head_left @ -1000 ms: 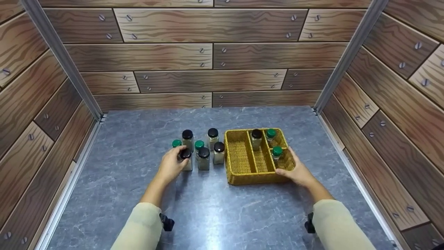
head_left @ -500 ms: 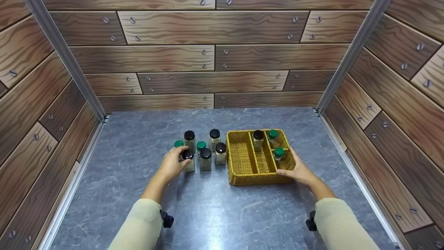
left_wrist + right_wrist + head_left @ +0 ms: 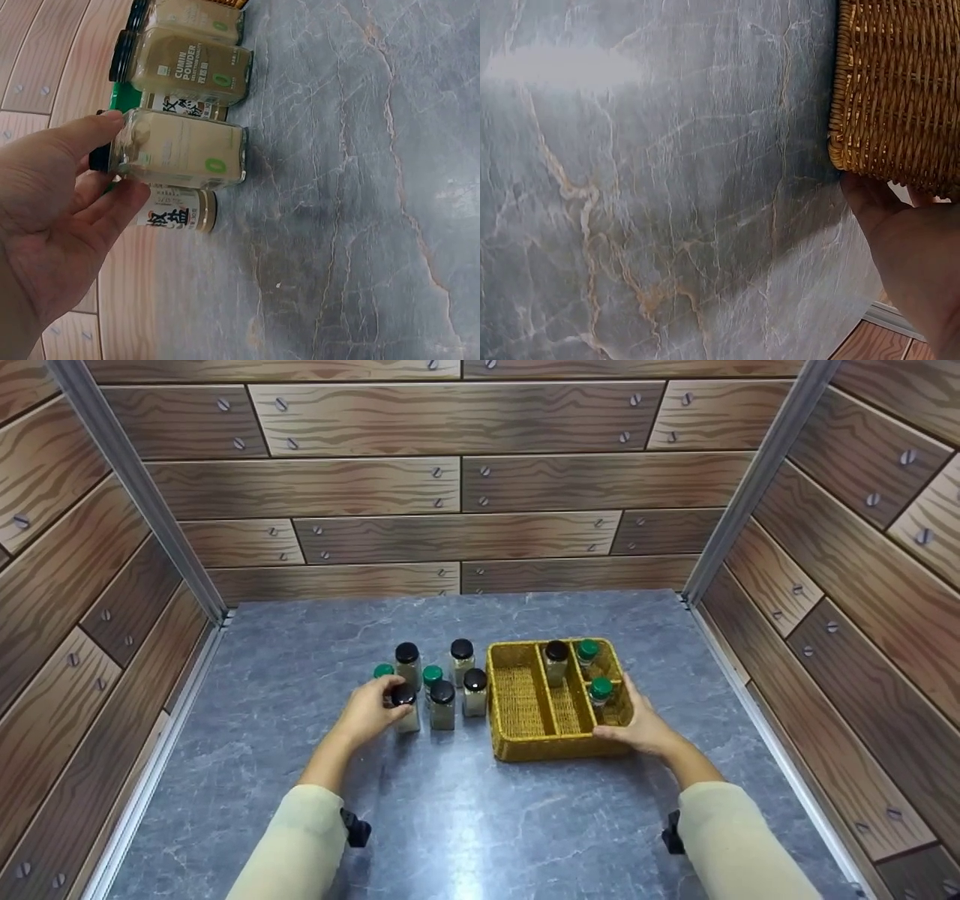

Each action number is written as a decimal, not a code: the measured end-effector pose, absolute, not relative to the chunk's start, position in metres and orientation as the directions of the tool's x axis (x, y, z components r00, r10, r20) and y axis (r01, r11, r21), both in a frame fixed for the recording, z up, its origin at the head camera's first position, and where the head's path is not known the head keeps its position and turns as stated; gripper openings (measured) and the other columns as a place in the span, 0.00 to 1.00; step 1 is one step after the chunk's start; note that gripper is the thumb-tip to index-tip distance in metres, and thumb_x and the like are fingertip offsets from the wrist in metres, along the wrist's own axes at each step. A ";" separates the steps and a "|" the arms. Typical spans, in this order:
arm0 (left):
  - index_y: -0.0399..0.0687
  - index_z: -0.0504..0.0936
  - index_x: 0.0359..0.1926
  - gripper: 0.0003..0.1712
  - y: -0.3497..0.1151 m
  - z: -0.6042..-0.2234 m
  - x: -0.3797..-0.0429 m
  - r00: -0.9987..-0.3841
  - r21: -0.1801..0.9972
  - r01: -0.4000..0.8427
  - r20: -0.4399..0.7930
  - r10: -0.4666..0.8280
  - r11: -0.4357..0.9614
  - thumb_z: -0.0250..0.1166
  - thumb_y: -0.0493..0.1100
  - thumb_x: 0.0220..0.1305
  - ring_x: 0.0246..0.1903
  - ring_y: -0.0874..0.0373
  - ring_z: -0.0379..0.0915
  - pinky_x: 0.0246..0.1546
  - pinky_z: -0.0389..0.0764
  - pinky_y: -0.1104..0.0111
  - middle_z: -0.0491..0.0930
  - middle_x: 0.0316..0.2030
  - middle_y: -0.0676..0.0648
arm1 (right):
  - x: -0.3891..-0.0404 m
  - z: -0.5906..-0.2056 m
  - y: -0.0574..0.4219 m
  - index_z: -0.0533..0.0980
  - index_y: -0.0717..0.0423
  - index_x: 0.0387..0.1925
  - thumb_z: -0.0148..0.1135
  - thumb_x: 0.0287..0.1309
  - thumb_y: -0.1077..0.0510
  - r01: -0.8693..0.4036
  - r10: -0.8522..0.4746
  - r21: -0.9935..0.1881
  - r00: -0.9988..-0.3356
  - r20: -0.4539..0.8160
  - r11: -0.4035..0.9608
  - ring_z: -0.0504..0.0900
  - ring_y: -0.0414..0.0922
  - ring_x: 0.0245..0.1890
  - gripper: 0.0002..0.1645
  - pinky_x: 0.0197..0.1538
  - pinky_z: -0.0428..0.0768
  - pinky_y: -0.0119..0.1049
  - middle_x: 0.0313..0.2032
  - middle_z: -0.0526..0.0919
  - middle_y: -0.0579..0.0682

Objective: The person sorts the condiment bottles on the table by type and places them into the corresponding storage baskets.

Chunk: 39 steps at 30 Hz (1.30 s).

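A black-capped jar [image 3: 184, 150] is held near its cap [image 3: 403, 695] by the left hand [image 3: 67, 202], pinched between thumb and fingers, at the front left of 7 loose jars [image 3: 442, 714] on the grey table [image 3: 562, 825]; whether its base touches the surface cannot be told. The front right corner of the wicker basket [image 3: 551, 748] is gripped by the right hand [image 3: 637, 726], with the thumb laid on the front wall and the fingers along the side. Inside, 1 dark-lidded jar [image 3: 556, 664] is stood in the middle compartment, and 2 green-lidded jars [image 3: 600, 690] are kept apart in the small right-hand compartments. The chief risk is judged to lie in the high pinch: if it were loosened, or if the cap were poorly screwed on, the glass body could be swung or dropped. The cumin powder jar [image 3: 196, 71] just beside it, or the loose green-capped jar [image 3: 384, 669] behind the fingers, could be toppled by a sideways pull. If the basket were shoved leftward, the nearest loose jar could be struck by its wall; if it were tipped, its contents could be upset.
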<state>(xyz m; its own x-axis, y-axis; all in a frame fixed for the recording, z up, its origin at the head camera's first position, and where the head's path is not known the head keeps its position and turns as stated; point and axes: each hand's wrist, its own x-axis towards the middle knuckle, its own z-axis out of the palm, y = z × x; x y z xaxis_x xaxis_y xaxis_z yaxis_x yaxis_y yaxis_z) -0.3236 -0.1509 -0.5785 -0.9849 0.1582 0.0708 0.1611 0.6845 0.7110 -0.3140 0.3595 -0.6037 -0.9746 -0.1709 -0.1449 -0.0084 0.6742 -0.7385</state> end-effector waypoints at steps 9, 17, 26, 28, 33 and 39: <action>0.38 0.79 0.68 0.32 -0.153 -0.575 -0.325 -0.987 0.745 0.105 -0.001 0.158 0.659 0.78 0.43 0.68 0.58 0.40 0.87 0.63 0.86 0.49 0.86 0.62 0.35 | -0.315 -0.603 0.360 0.25 0.54 0.87 0.85 0.52 0.39 0.007 -0.174 -0.750 -0.971 -0.162 0.661 0.44 0.81 0.82 0.89 0.82 0.47 0.77 0.82 0.36 0.83; 0.39 0.83 0.64 0.28 -0.156 -0.581 -0.326 -0.987 0.782 0.111 0.012 0.163 0.614 0.79 0.42 0.65 0.58 0.41 0.87 0.63 0.87 0.50 0.88 0.58 0.36 | -0.314 -0.603 0.360 0.25 0.57 0.87 0.85 0.54 0.42 -0.006 -0.184 -0.764 -0.972 -0.148 0.645 0.43 0.79 0.83 0.88 0.83 0.46 0.75 0.83 0.35 0.80; 0.36 0.85 0.63 0.29 -0.155 -0.596 -0.325 -0.989 0.858 0.137 0.093 0.113 0.496 0.80 0.38 0.62 0.61 0.35 0.86 0.65 0.85 0.48 0.86 0.61 0.31 | -0.312 -0.601 0.358 0.26 0.55 0.87 0.85 0.54 0.42 -0.004 -0.185 -0.774 -0.972 -0.146 0.633 0.41 0.77 0.84 0.87 0.84 0.46 0.73 0.84 0.37 0.79; 0.36 0.85 0.63 0.29 -0.156 -0.597 -0.325 -0.990 0.861 0.137 0.098 0.104 0.489 0.80 0.38 0.62 0.61 0.35 0.85 0.65 0.85 0.48 0.86 0.61 0.30 | -0.313 -0.602 0.357 0.27 0.55 0.87 0.85 0.54 0.42 -0.004 -0.183 -0.774 -0.972 -0.145 0.633 0.41 0.77 0.84 0.87 0.84 0.46 0.73 0.84 0.36 0.79; 0.37 0.85 0.63 0.29 -0.156 -0.596 -0.324 -0.987 0.845 0.156 0.113 0.113 0.511 0.79 0.40 0.63 0.61 0.34 0.85 0.65 0.85 0.47 0.86 0.61 0.30 | -0.313 -0.603 0.357 0.27 0.55 0.87 0.84 0.55 0.43 -0.004 -0.180 -0.778 -0.974 -0.140 0.628 0.41 0.77 0.84 0.86 0.84 0.45 0.72 0.84 0.35 0.78; 0.40 0.86 0.63 0.27 -0.158 -0.587 -0.321 -0.988 0.843 0.146 0.102 0.113 0.517 0.79 0.41 0.64 0.62 0.37 0.85 0.66 0.84 0.46 0.88 0.58 0.34 | -0.312 -0.604 0.358 0.27 0.56 0.87 0.85 0.54 0.41 -0.012 -0.182 -0.780 -0.974 -0.131 0.625 0.41 0.78 0.84 0.87 0.84 0.45 0.74 0.84 0.35 0.79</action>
